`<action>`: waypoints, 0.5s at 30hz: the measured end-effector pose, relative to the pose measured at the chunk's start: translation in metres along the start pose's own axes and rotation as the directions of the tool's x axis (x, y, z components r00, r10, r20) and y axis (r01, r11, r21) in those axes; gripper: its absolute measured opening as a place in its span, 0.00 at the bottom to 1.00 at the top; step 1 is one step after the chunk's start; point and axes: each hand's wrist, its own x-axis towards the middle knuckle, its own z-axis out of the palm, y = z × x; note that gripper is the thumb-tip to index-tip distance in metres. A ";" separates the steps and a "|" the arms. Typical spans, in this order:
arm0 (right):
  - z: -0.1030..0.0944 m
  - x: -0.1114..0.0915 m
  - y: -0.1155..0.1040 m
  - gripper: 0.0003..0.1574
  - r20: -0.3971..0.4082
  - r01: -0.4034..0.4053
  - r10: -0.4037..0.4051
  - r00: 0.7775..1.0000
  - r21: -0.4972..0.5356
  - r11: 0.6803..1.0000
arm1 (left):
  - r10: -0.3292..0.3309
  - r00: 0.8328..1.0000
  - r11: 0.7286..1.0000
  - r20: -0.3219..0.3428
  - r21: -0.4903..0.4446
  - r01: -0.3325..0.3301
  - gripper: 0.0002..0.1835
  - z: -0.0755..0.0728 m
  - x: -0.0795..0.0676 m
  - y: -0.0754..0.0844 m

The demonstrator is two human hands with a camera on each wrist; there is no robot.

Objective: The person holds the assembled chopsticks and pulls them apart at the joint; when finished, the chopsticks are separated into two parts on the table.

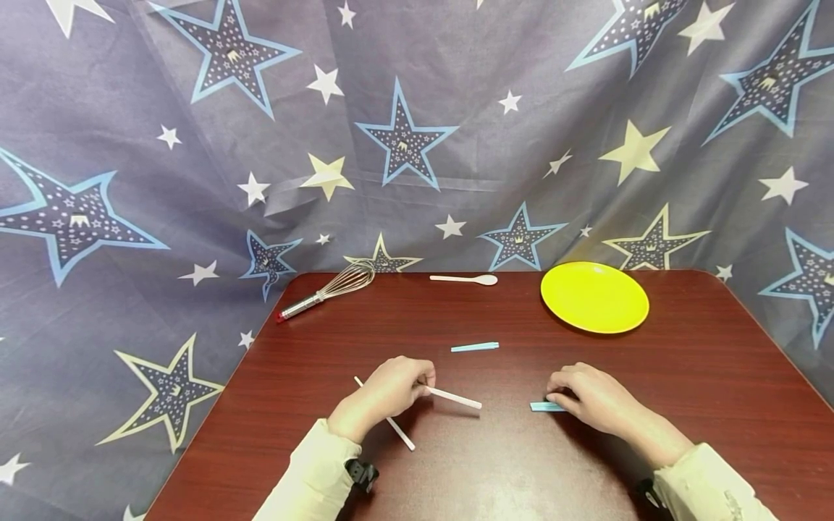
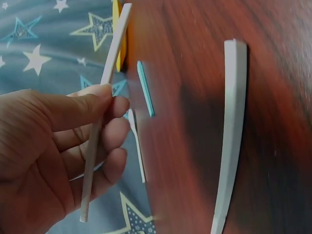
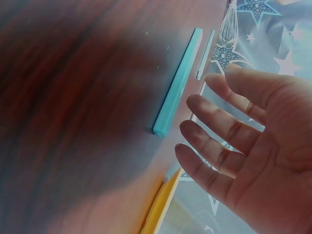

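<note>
My left hand [image 1: 389,387] pinches a slim white stick [image 1: 459,399] between thumb and fingertips, raised over the table. In the left wrist view, this stick [image 2: 113,51] crosses the fingers at a slant. A second white stick [image 1: 400,434] lies on the table, partly hidden under the left wrist; the left wrist view shows its squared end [image 2: 235,53]. My right hand [image 3: 253,131], fingers loosely bent and apart, hovers at a flat light-blue stick [image 3: 179,83]. From the head, that hand [image 1: 589,398] covers the blue stick's right part. Another light-blue stick [image 1: 475,347] lies farther back, between the hands.
A whisk [image 1: 332,287] with a red-tipped handle lies at the back left corner of the brown table [image 1: 495,470]. A white spoon [image 1: 465,279] lies along the back edge. Right of it sits a yellow plate [image 1: 594,297]. A star-patterned cloth [image 1: 443,43] hangs behind.
</note>
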 end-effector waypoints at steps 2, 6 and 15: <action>0.000 0.000 -0.001 0.03 -0.003 0.001 -0.001 1.000 -0.002 1.000 | 0.011 1.000 1.000 0.005 -0.015 -0.011 0.08 0.001 0.002 0.004; 0.000 0.001 -0.003 0.03 -0.011 0.005 -0.005 1.000 -0.003 1.000 | 0.034 0.999 0.998 -0.004 -0.049 -0.034 0.07 0.004 0.005 0.010; -0.001 0.007 -0.013 0.06 -0.028 -0.027 0.027 0.999 -0.008 1.000 | 0.040 0.997 0.992 -0.062 -0.115 -0.047 0.06 0.017 0.013 0.024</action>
